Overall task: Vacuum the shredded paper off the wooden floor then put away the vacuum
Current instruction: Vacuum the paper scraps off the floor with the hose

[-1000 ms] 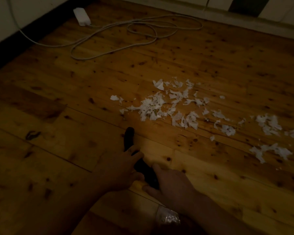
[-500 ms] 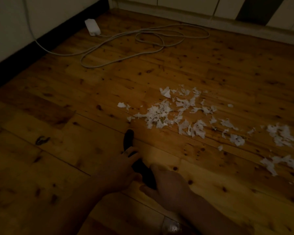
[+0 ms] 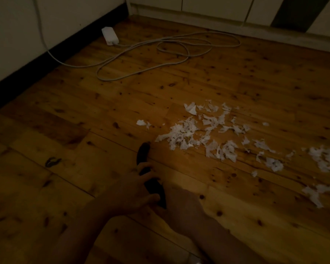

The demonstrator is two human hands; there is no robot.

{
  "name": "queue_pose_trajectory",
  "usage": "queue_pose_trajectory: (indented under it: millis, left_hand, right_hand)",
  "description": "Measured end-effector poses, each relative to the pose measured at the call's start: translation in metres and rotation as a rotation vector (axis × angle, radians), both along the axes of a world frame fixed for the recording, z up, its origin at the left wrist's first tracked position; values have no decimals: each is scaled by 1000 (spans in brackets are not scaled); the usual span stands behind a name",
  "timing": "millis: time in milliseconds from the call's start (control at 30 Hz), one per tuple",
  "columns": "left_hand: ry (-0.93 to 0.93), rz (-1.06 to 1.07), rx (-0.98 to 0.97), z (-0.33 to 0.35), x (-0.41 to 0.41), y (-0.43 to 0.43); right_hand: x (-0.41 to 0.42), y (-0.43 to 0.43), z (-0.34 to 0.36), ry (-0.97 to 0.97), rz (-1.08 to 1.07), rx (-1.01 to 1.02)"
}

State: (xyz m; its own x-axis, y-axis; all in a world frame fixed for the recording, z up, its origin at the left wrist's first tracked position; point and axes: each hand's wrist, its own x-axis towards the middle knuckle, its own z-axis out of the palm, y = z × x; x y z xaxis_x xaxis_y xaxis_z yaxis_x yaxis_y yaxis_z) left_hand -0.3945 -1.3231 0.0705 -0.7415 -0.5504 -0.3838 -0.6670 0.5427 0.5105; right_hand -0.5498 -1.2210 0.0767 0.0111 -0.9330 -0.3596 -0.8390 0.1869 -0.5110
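White shredded paper (image 3: pixel 204 134) lies scattered over the wooden floor (image 3: pixel 103 115), spreading from the centre to the right edge. A dark, narrow vacuum nozzle (image 3: pixel 143 153) points along the floor, its tip just short of the nearest scraps. My left hand (image 3: pixel 130 191) curls its fingers round the nozzle from the left. On the right side of the nozzle's wider rear part, my right hand (image 3: pixel 183 204) holds it. The vacuum's body is hidden beneath my arms.
A white power adapter (image 3: pixel 109 35) lies by the dark skirting at the back left, its white cable (image 3: pixel 160 56) looped across the floor behind the paper. White cupboard fronts run along the back wall. A small dark mark (image 3: pixel 52 161) sits on the floor at left.
The view has tilted up and shifted, so the paper, cable and adapter sit lower in the frame. Both hands keep their hold on the nozzle, which stays near the closest scraps.
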Motion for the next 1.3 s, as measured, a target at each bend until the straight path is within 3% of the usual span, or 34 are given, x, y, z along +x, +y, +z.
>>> queue_pose_trajectory:
  millis: [833,1300]
  left_hand:
    - [-25,105,114,-5,4,-40]
    - [-57,52,119,2,-2,-36]
  right_hand:
    - [12,-42,-5,-4,-3,11]
    - [15,-30,-1,29,-51,44]
